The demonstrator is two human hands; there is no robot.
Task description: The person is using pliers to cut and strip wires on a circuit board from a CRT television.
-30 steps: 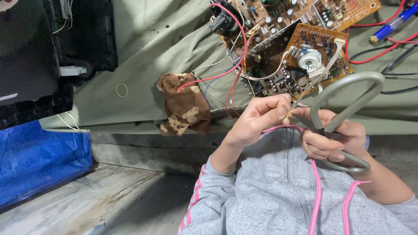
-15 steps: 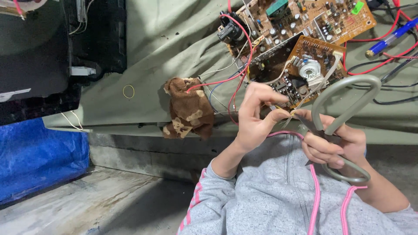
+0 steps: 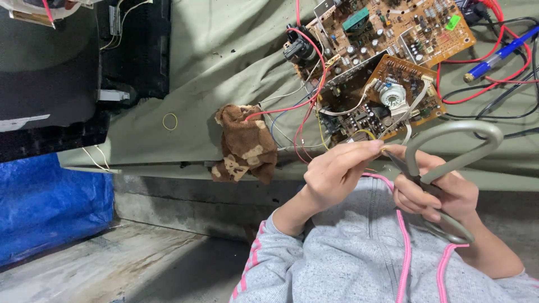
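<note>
My left hand (image 3: 337, 168) pinches a thin yellowish wire (image 3: 368, 134) between thumb and fingertips, just below the circuit boards. My right hand (image 3: 435, 193) grips large scissors with grey loop handles (image 3: 455, 143). The blades point left and meet the wire at my left fingertips. Both hands hover close together over my grey hooded top with pink cords (image 3: 401, 247). Two brown circuit boards (image 3: 393, 33) lie on an olive cloth (image 3: 224, 56), with red wires (image 3: 306, 95) trailing from them toward my hands.
A brown patterned rag (image 3: 247, 146) hangs over the cloth's edge. A black appliance casing (image 3: 50, 73) lies at the left, above a blue tarp (image 3: 50, 207). A blue pen (image 3: 499, 53) and black cables (image 3: 499, 106) sit at the right. A yellow rubber band (image 3: 169, 121) rests on the cloth.
The view has shifted slightly, so the boards and rag sit a little higher and to the right. My hands stay together, with the left fingers reaching further along the wire toward the scissors.
</note>
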